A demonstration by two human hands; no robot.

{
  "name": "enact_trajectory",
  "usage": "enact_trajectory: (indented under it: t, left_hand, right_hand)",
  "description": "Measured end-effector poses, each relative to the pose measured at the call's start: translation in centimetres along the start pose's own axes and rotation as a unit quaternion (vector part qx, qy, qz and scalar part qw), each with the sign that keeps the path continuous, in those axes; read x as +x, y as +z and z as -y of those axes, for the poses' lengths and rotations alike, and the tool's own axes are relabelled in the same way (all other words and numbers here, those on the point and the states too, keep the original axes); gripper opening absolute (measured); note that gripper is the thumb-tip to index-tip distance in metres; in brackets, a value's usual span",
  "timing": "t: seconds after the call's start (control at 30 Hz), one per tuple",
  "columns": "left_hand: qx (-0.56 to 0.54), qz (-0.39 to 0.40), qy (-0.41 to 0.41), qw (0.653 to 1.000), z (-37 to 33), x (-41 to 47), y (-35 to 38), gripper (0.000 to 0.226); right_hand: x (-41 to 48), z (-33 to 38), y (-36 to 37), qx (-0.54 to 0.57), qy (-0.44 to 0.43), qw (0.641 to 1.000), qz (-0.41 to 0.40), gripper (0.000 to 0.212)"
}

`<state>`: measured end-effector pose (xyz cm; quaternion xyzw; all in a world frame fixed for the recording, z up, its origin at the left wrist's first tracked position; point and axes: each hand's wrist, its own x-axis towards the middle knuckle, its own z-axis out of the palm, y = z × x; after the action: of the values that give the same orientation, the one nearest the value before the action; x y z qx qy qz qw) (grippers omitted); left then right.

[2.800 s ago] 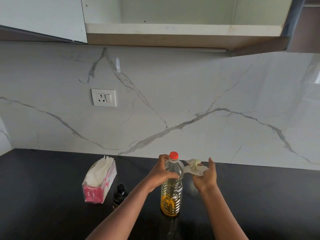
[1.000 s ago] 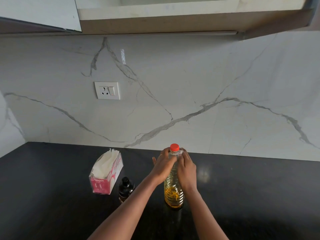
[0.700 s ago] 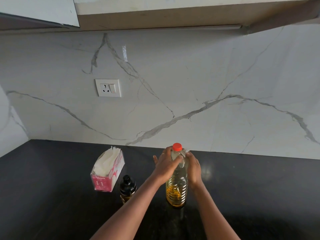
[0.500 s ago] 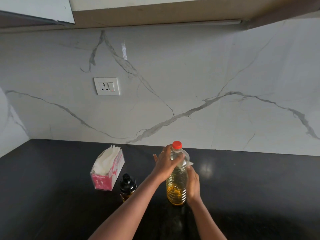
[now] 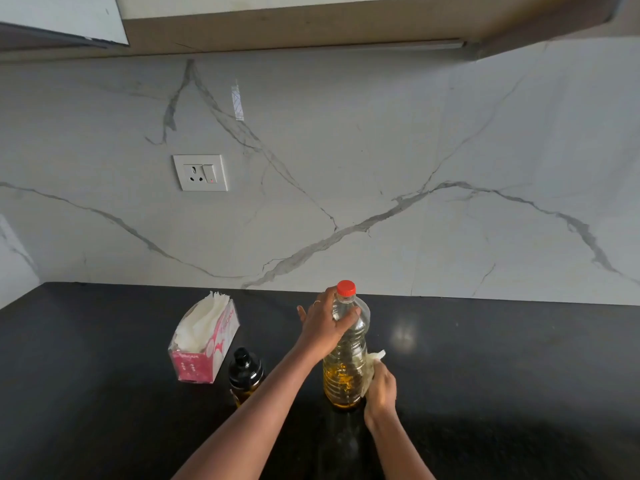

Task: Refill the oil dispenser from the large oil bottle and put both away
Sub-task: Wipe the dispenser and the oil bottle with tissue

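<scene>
The large clear oil bottle (image 5: pixel 346 362) with a red cap stands upright on the black counter (image 5: pixel 502 375), yellow oil filling its lower part. My left hand (image 5: pixel 323 327) grips its shoulder just below the cap. My right hand (image 5: pixel 381 388) presses a crumpled white tissue (image 5: pixel 373 362) against the bottle's lower right side. The small oil dispenser (image 5: pixel 244 375), dark with a black top, stands to the left of the bottle, partly behind my left forearm.
A pink tissue box (image 5: pixel 204 344) with white tissues sticking out sits left of the dispenser. A marble backsplash with a wall socket (image 5: pixel 201 172) rises behind the counter. An upper cabinet's underside (image 5: pixel 311 29) hangs overhead.
My right hand with the tissue has slid down from the bottle's neck to its lower side. My left hand has kept its grip near the top. The view tilted downward.
</scene>
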<state>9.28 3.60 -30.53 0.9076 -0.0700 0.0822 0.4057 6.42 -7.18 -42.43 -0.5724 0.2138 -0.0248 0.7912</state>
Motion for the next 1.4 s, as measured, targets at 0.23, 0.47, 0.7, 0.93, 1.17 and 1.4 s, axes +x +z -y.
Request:
enact_trajectory:
  t: [0.23, 0.47, 0.7, 0.93, 1.17, 1.4]
  left_hand:
    - [-0.01, 0.021, -0.007, 1.0, 0.4, -0.1, -0.5, 0.055]
    - [-0.024, 0.024, -0.017, 0.999, 0.4, 0.1, -0.9, 0.05]
    - [-0.086, 0.034, 0.034, 0.995, -0.1, -0.6, -1.1, 0.07]
    - [-0.14, 0.019, 0.051, 0.989, 0.6, -0.8, -1.4, 0.056]
    - [-0.118, 0.083, 0.033, 0.989, 1.2, -0.4, -2.5, 0.037]
    - [-0.134, -0.004, 0.002, 0.991, 0.2, -0.2, -2.2, 0.027]
  right_hand:
    - [-1.3, 8.5, 1.6, -0.021, -0.157, 0.978, 0.137, 0.036]
    - [-2.3, 10.8, 3.7, -0.113, -0.257, 0.944, 0.173, 0.031]
    - [-0.1, 8.3, 1.1, -0.107, -0.17, 0.966, 0.162, 0.047]
    - [-0.3, 2.0, -0.1, -0.116, -0.067, 0.986, 0.103, 0.046]
    - [-2.1, 0.9, 0.8, -0.12, -0.005, 0.993, -0.007, 0.036]
    - [-4.8, 8.6, 4.2, -0.038, -0.159, 0.986, 0.019, 0.032]
